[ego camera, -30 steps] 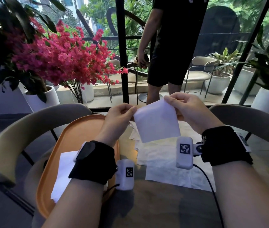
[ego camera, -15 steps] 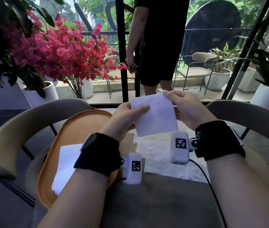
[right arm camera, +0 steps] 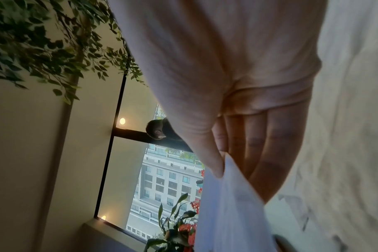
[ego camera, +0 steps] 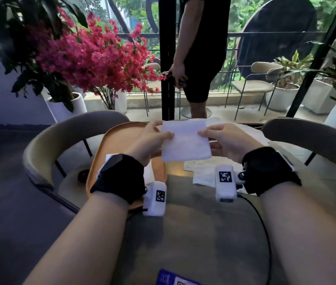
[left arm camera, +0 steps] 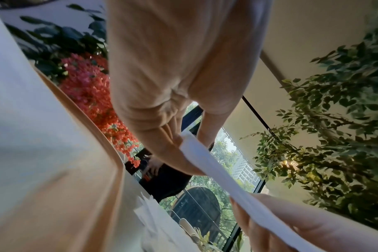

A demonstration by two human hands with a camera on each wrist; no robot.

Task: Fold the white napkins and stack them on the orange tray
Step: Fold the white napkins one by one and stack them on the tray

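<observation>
A folded white napkin (ego camera: 184, 140) hangs in the air over the table, held between both hands. My left hand (ego camera: 155, 136) pinches its left edge with thumb on top, and my right hand (ego camera: 220, 138) pinches its right edge. The left wrist view shows the napkin (left arm camera: 214, 170) edge-on between thumb and fingers; the right wrist view shows the napkin (right arm camera: 227, 196) pinched under the thumb. The orange tray (ego camera: 120, 136) lies to the left, with a folded white napkin (ego camera: 148, 171) on it, mostly hidden by my left wrist. Unfolded white napkins (ego camera: 204, 171) lie on the table below my right hand.
Two curved chair backs (ego camera: 64, 138) stand at the table's far side, left and right. A person in black (ego camera: 202, 58) stands beyond the glass. Pink flowers (ego camera: 93, 58) and potted plants sit at the back left. A blue card (ego camera: 175, 279) lies at the near edge.
Both hands have lowered the napkin toward the table and brought it flatter, and their grips have shifted from the top corners to the side edges.
</observation>
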